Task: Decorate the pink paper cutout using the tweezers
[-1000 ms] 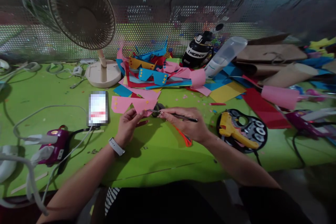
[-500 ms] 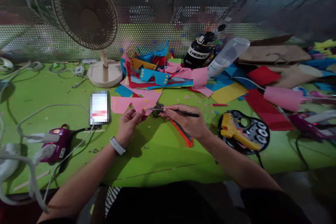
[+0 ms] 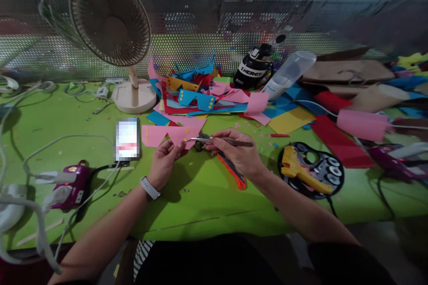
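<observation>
My right hand (image 3: pixel 236 153) grips thin metal tweezers (image 3: pixel 224 141) that point left, their tips at the edge of a pink paper cutout (image 3: pixel 169 134) dotted with small yellow diamonds. My left hand (image 3: pixel 166 158), a white watch on its wrist, pinches the lower edge of that pink cutout near the tweezer tips. Both hands hover just above the green table (image 3: pixel 200 196). Scissors with red-orange handles (image 3: pixel 230 170) lie under my right hand.
A phone (image 3: pixel 127 138) lies left of the cutout. A yellow glue gun (image 3: pixel 302 169) rests on a dark tray at right, purple glue guns (image 3: pixel 68 185) with cables at left. A fan (image 3: pixel 115 35), coloured paper pile (image 3: pixel 203 93), bottles and rolls crowd the back.
The tweezer tips have edged slightly left along the pink cutout. My view has dropped a little, and both hands stay in nearly the same place.
</observation>
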Demonstrator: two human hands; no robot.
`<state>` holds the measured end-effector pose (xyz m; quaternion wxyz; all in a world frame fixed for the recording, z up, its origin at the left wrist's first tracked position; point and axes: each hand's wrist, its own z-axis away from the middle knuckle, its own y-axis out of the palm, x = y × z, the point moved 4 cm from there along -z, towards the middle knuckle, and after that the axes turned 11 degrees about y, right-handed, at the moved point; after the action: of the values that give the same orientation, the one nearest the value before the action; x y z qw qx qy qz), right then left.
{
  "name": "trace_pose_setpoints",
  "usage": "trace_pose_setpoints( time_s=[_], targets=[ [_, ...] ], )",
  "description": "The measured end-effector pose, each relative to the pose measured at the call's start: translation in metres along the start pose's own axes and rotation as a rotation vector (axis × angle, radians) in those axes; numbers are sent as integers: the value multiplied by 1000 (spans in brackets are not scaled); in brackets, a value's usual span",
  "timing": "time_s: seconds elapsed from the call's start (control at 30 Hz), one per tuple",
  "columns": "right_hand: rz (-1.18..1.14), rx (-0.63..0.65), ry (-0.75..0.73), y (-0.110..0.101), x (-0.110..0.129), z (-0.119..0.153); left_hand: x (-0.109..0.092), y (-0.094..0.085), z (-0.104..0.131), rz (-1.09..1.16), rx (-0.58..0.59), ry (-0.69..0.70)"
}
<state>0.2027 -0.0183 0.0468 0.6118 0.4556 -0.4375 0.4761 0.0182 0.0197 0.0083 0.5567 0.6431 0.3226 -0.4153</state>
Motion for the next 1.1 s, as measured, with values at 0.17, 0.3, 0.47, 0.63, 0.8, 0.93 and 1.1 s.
trace_pose_setpoints(
  time_s=[0.17,0.3,0.47,0.63,0.8,0.93,1.1],
  targets=[
    [21,-34,-8,-2,5,2,2,-2,0,-16,10,-7],
    [42,-32,-38,-5,9,2,3,-2,0,-16,25,4],
    [53,-38,-54,-5,10,1,4,-3,-1,-4,49,11],
    [35,-36,-62,-5,9,2,4,-3,-1,-7,59,15],
    [32,-44,-51,-4,10,3,3,-3,-1,-2,46,7],
    [27,-28,-29,-2,12,5,1,-2,-1,9,38,6],
    [19,-32,-40,-2,13,8,0,-2,0,-13,34,5]
  ],
)
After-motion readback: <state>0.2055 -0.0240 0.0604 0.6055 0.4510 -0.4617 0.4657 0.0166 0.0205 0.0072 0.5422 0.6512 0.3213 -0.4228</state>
